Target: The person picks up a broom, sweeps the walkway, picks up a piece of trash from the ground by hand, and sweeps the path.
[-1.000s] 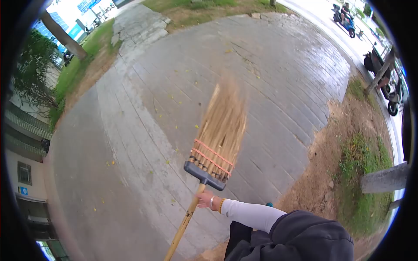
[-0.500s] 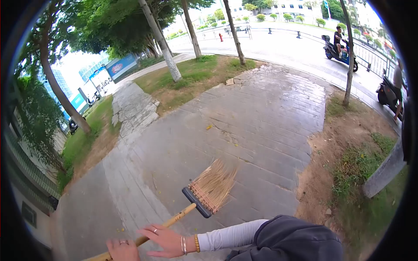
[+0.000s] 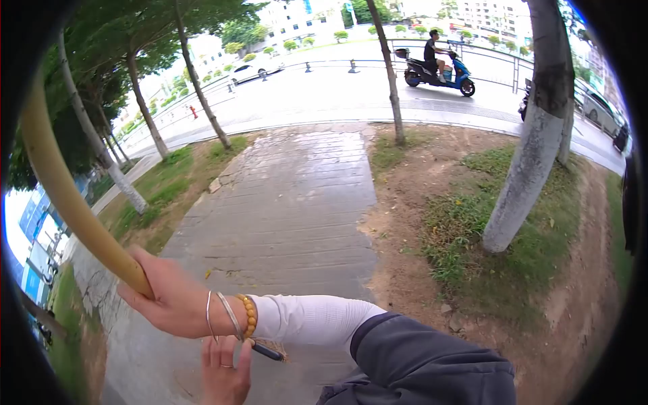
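Note:
My right hand (image 3: 162, 293), with silver bangles and yellow beads at the wrist, is wrapped round the thick yellow broom handle (image 3: 74, 202) at the left. The handle rises to the upper left edge. Below that wrist my left hand (image 3: 226, 371), wearing a ring, has its fingers curled at the lower handle, whose grip is partly hidden. Just right of its thumb shows the dark broom head (image 3: 268, 351), with a little of the bristles against the pavement (image 3: 290, 229). My right forearm covers much of the broom.
Bare soil and grass (image 3: 466, 236) border the pavement on the right, around a white-painted trunk (image 3: 523, 182). More trees (image 3: 145, 101) stand at the left. A person on a blue scooter (image 3: 439, 67) is on the road behind, near a railing.
The view has swung right and up. The broom handle has risen in front of me at the left, with my right hand higher on it, and the bristles are now mostly hidden.

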A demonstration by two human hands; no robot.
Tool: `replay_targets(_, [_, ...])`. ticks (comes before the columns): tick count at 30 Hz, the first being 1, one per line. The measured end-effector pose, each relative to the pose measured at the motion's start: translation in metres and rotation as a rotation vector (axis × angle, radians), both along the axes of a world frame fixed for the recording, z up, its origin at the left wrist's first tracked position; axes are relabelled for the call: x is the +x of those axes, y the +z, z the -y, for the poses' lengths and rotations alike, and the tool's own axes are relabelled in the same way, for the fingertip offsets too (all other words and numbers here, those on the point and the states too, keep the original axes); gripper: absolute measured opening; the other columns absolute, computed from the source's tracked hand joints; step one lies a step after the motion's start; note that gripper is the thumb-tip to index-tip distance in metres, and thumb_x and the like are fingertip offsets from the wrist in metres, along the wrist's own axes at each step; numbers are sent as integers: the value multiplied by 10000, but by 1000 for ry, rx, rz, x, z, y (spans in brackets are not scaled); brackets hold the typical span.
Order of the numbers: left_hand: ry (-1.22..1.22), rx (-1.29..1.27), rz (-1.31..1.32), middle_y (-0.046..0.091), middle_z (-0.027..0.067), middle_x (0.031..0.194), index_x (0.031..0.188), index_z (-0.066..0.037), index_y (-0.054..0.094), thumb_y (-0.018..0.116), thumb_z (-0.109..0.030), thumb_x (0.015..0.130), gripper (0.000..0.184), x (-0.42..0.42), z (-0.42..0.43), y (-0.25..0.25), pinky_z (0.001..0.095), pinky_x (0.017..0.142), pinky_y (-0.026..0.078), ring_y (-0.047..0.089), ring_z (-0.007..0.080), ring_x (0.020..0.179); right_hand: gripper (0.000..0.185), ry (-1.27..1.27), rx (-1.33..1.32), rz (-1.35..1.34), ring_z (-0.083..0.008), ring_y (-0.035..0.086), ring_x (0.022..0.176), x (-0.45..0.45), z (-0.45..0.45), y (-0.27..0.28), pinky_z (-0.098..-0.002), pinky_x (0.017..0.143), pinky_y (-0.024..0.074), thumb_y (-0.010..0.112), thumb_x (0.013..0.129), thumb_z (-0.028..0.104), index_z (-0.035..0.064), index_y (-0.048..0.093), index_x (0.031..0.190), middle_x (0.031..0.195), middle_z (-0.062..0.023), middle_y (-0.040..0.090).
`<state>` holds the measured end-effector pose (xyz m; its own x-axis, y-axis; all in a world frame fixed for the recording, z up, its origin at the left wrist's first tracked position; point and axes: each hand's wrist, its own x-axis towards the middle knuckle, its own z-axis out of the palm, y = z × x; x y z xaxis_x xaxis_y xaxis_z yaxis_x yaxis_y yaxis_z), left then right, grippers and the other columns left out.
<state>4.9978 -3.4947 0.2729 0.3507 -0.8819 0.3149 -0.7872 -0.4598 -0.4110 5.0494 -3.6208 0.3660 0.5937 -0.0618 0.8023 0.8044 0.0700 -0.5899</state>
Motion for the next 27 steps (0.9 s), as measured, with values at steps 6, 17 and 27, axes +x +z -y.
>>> replay_targets(6, [-58, -1579, -2688, 465, 144, 1106, 1121, 29, 386, 611, -592, 597, 843, 67, 91, -233, 417, 883, 350, 433, 297, 1046, 149, -173, 410, -263, -54, 359, 358, 24, 141, -40, -216, 360, 325, 534, 798, 137, 48, 490, 687, 461, 44, 396])
replay_targets(17, [1300, -1818, -3290, 353, -15, 435, 513, -111, 323, 424, -111, 798, 302, 159, 257, -298, 308, 696, 404, 398, 149, 491, 234, -587, 467, -227, -62, 383, 437, -118, 342, -83, -263, 470, 441, 393, 874, 163, -13, 523, 956, 525, 37, 357])
replay_targets(27, [1609, -267, -3488, 401, 40, 526, 592, -58, 384, 508, -75, 772, 219, 19, 384, -216, 347, 834, 371, 427, 184, 583, 256, -1399, 785, 146, -75, 312, 479, -505, 182, -36, -198, 459, 309, 382, 867, 82, -87, 349, 1056, 583, 4, 294])
